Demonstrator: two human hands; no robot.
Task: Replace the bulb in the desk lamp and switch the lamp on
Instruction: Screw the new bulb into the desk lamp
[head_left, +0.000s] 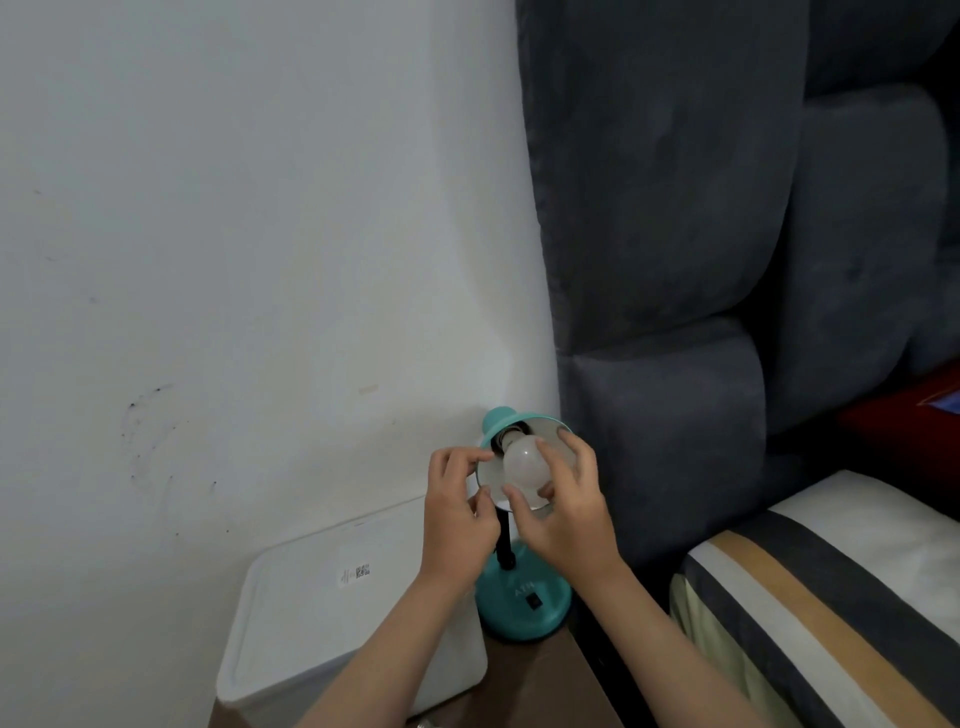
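— While gripping the white bulb (524, 462), where does the right hand (563, 512) sit?
— At the mouth of the teal desk lamp's shade (558, 434), fingers curled round the globe, bulb's base in the socket.
— And the left hand (457, 525)?
— Pinching the shade's left rim, thumb and fingertips closed on the edge.
— Lamp's place?
— Base (522, 603) standing on a brown table (540, 686), just right of a white lidded box (332, 597), against the wall (234, 234). Black switch (532, 601) on the base.
— Beyond that?
— Grey padded headboard (675, 208) close on the right, striped pillow (831, 597) lower right.
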